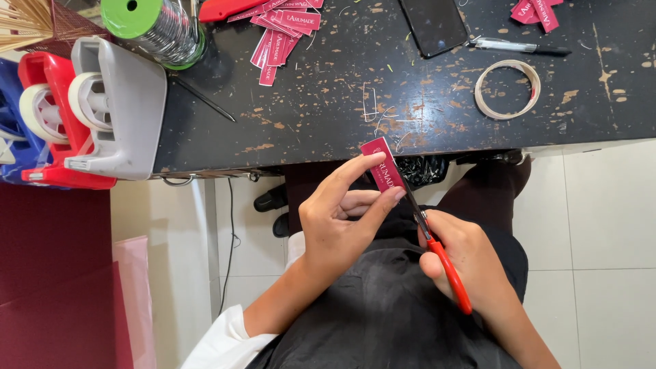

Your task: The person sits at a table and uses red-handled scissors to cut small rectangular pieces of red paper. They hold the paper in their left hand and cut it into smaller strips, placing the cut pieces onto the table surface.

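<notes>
My left hand (342,219) pinches a small crimson label tag (385,164) between thumb and forefinger, just in front of the table edge, above my lap. My right hand (465,263) grips red-handled scissors (444,263); their dark blades reach up to the tag's lower right edge. Both hands hover over my dark apron.
The worn black table (328,102) carries a pile of crimson tags (280,31), more tags at the far right (536,10), a phone (434,24), a pen (519,46), a tape ring (508,89), a wire spool (160,27) and grey and red tape dispensers (102,109).
</notes>
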